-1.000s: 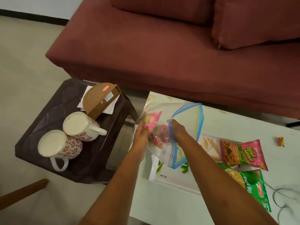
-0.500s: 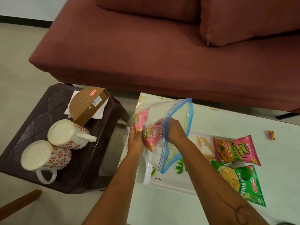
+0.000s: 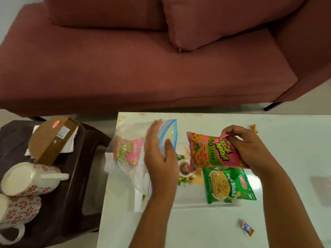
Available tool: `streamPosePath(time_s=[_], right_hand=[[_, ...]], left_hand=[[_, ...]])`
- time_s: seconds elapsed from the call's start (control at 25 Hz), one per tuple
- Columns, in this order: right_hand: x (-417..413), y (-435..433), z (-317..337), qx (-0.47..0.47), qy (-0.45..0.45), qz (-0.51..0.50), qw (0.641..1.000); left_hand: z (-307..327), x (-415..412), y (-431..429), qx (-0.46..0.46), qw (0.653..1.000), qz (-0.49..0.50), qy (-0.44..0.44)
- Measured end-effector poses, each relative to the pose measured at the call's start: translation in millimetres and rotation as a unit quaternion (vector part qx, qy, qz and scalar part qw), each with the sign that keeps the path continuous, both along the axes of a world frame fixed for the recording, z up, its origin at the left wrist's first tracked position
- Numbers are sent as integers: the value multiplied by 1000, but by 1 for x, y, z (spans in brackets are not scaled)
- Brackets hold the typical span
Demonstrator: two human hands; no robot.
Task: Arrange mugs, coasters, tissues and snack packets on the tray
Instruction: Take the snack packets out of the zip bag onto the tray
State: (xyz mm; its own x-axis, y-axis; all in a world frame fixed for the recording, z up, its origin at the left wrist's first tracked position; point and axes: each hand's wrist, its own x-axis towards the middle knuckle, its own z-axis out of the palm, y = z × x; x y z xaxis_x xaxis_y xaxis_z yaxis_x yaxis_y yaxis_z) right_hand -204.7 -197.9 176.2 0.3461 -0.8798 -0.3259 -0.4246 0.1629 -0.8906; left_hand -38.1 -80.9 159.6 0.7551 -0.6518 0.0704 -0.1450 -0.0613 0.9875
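Far left of both hands, two floral mugs (image 3: 26,179) lie on a dark stool (image 3: 75,185) beside one brown box (image 3: 52,140). The left hand (image 3: 159,158) is spread open against one clear zip bag (image 3: 136,140) holding one pink packet. The right hand (image 3: 243,145) pinches a second pink packet (image 3: 211,153); just below it, one green packet (image 3: 227,185) lies on the tray (image 3: 188,203).

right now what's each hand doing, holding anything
Left hand: open, fingers spread against the clear bag, not closed on it.
Right hand: closed on the pink packet.
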Motion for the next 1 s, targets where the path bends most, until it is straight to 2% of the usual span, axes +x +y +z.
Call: streamPosePath(time_s=[0.12,0.24,0.44,0.6,0.76,0.88,1.0], right_hand=[[-26,-9,-45,19,80,-6,997],[-25,-6,-87,34,102,18,994],[-7,-15,-133,-18,122,51,991],[-5,-16,-144,-58,152,86,983],[-17,4,-153,-105,221,31,969],[-21,22,-157,-113,227,-11,967],[-22,23,-162,-121,251,-9,960]], left_hand=[[-21,-60,-5,79,976,-201,25],[-69,-86,0,200,933,-297,23],[-124,-73,-7,271,916,-291,-61],[-144,-75,-21,300,898,-313,-80],[-159,-90,-23,293,887,-345,-96],[-168,-95,-27,304,883,-337,-121],[-180,-94,-28,347,851,-349,-182]])
